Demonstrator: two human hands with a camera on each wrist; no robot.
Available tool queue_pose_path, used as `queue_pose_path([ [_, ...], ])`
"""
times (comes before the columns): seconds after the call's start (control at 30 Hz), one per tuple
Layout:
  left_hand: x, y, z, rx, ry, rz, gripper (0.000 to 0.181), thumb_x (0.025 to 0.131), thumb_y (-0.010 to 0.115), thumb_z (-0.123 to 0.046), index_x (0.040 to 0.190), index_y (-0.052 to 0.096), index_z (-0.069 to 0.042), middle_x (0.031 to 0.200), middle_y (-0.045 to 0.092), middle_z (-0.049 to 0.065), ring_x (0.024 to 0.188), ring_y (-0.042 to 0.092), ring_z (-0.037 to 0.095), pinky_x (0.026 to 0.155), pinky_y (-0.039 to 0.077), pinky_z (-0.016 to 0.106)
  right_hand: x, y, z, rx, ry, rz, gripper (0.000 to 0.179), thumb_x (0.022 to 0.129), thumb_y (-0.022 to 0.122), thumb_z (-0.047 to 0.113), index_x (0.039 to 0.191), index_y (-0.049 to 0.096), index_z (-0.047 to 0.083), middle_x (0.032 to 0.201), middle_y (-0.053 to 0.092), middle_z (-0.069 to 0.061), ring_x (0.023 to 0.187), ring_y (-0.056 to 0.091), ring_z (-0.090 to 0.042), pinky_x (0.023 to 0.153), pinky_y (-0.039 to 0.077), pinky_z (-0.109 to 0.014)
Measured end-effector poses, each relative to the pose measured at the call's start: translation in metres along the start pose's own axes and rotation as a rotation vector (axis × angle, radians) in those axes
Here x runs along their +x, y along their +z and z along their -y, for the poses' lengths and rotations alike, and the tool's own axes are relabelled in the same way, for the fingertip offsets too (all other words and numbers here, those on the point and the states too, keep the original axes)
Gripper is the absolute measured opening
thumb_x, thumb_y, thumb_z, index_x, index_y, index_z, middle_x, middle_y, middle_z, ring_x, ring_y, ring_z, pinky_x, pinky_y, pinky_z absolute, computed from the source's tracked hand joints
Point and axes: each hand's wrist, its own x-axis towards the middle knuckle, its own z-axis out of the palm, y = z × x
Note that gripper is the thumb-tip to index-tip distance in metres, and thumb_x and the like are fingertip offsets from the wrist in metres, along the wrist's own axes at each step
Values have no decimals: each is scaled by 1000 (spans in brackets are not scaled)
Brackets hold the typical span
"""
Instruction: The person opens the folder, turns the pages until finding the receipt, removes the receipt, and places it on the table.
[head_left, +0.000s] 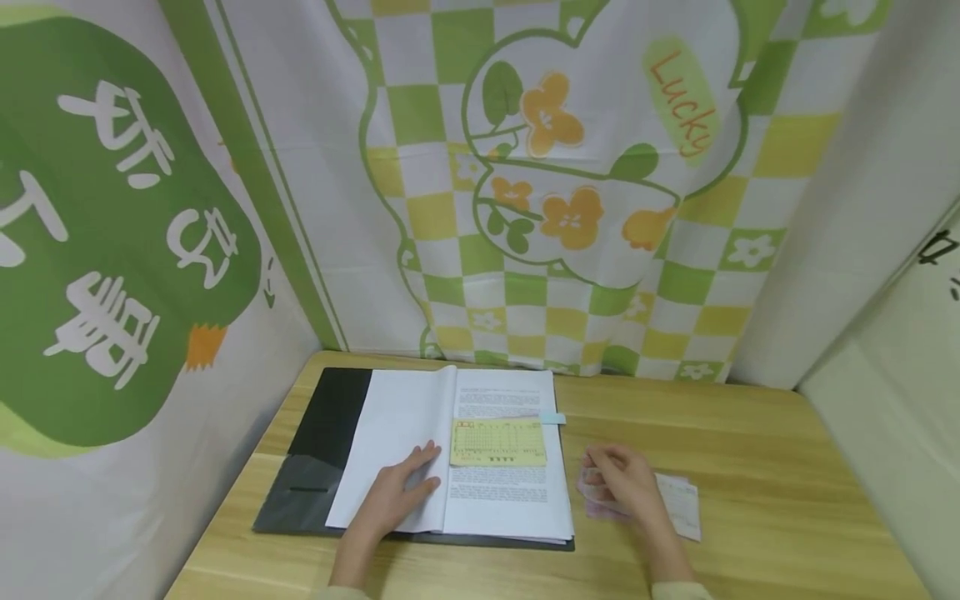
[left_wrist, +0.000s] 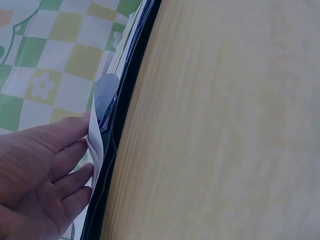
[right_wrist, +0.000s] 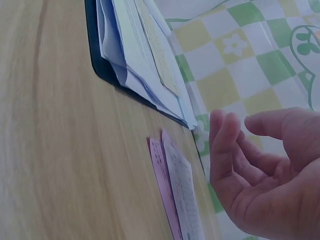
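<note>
A black folder [head_left: 300, 492] lies spread on the table with white pages [head_left: 487, 512] in it. On the printed right-hand page sits a yellow form slip [head_left: 498, 442], and a light blue tab [head_left: 552, 418] sticks out at that page's edge. My left hand [head_left: 397, 492] rests on the blank left page, fingers extended toward the fold. To the right of the folder, my right hand [head_left: 626, 483] is over a white slip [head_left: 681, 507] and a pink slip [head_left: 600, 510]. Its fingers are loosely bent, and the right wrist view shows nothing between them, apart from the slips.
The wooden table [head_left: 757, 467] extends to the right of the slips. A checkered green and yellow curtain [head_left: 577, 325] hangs along its back edge. Another printed cloth [head_left: 247, 400] stands at the left, and a pale panel [head_left: 892, 400] at the right.
</note>
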Motion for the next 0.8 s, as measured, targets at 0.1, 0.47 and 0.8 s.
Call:
queue_pose_path([
  [0.1,-1,1,1,3,-2,3,54,101,72,-30,152,59,-16,161,49,3,154,37,36,124,30,60,4,7,0,13,11,10,40,108,61,24,129,66,-9,106,76,-15,82,73,-22,62,63,-30],
  [0.47,1,0,2,-25,0,-6,52,101,72,-27,151,60,-17,160,50,2,154,37,36,124,30,59,15,25,4,25,59,53,43,111,53,26,131,65,-10,107,76,-17,82,74,-25,67,64,-36],
  [0.8,0,0,1,-30,-1,-9,52,101,73,-26,151,60,-17,160,49,3,154,37,35,125,30,58,27,36,8,67,144,97,51,113,49,36,133,63,-8,117,73,-20,85,73,-24,71,65,-35],
])
